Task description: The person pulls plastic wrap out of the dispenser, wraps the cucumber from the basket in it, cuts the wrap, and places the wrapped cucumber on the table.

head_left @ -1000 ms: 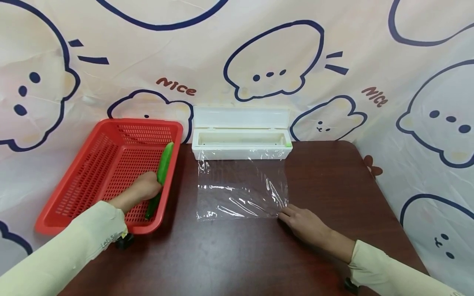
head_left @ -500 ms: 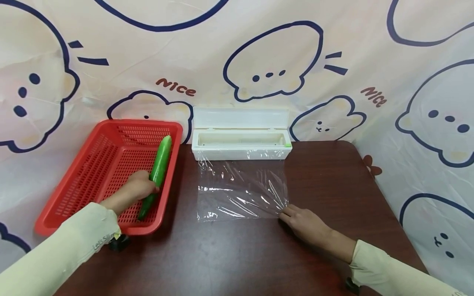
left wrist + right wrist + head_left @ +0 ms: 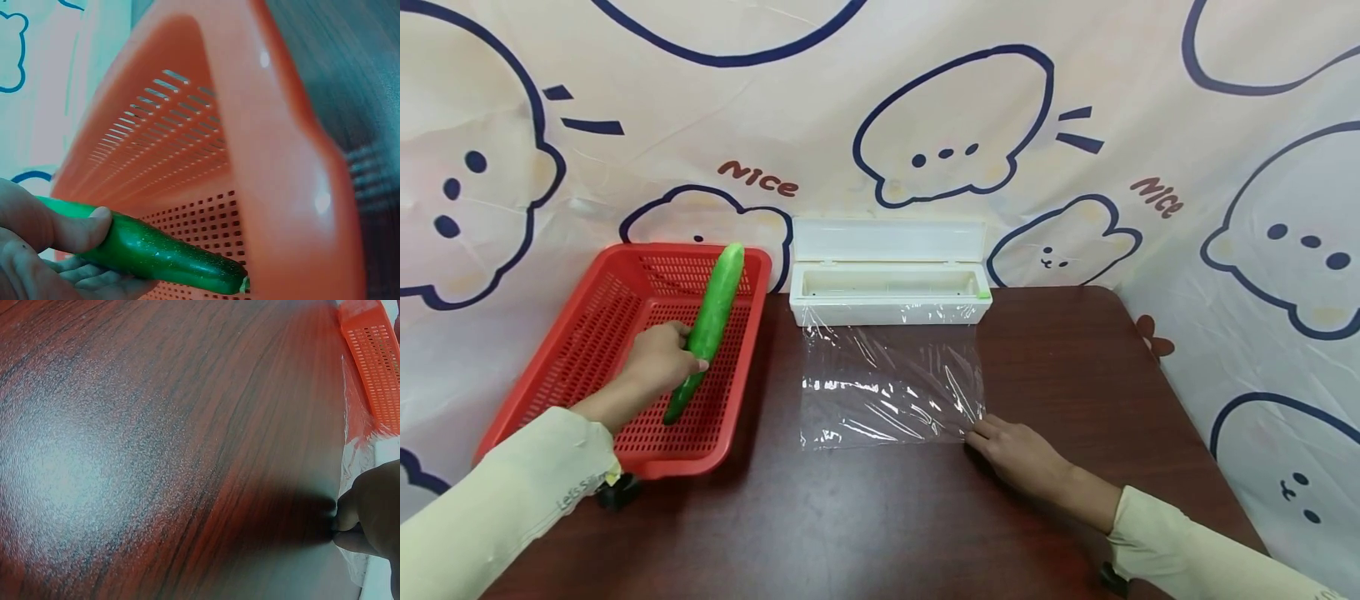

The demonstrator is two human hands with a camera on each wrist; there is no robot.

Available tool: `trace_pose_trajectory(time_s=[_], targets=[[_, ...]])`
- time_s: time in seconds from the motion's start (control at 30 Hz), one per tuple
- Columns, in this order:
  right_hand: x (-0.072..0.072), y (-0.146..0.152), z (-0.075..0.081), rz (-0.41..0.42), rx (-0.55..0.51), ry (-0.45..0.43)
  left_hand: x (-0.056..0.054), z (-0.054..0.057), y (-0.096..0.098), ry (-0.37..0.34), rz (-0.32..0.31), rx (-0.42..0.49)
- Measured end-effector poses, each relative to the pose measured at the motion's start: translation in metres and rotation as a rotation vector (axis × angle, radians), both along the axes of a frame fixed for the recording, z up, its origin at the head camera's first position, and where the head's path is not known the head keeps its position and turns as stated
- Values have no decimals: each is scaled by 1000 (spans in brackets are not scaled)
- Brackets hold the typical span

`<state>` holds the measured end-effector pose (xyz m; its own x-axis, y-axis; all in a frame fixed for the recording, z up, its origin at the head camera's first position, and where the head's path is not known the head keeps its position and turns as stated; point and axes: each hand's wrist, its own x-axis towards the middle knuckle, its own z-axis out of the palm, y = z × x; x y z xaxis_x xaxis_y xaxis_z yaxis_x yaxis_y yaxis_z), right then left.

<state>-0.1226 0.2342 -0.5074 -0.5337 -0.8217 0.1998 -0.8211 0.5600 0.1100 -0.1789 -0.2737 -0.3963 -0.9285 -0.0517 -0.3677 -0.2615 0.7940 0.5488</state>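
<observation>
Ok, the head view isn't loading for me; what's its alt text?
A person's left grip holds a green cucumber at a slant, in or just above a red basket. The right grip pinches the near right corner of clear film that runs from an open white box over a dark brown table.

Can make out brownish-red "Nice" twice on the cartoon-print backdrop sheet (image 3: pixel 820 108) in the head view: around 11 o'clock and again near 2. Also got "Let's S…" on the left sleeve (image 3: pixel 512 500), roughly 8 o'clock, too blurry past that tbh.
</observation>
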Motion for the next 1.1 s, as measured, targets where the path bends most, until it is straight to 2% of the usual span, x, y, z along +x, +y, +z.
trace_pose_trajectory(time_s=[0.23,0.53,0.67,0.87,1.1], targets=[[-2,0,1,5,2,9,2,12,-1,153,-18,21],[-2,-1,0,14,-1,12,2,28,8,317,-102,2],[-1,-1,-2,11,-9,7,2,37,20,355,-126,1],[0,-1,-2,6,1,13,1,48,42,372,-163,28],[1,-1,-1,3,2,5,1,51,65,397,-192,53]])
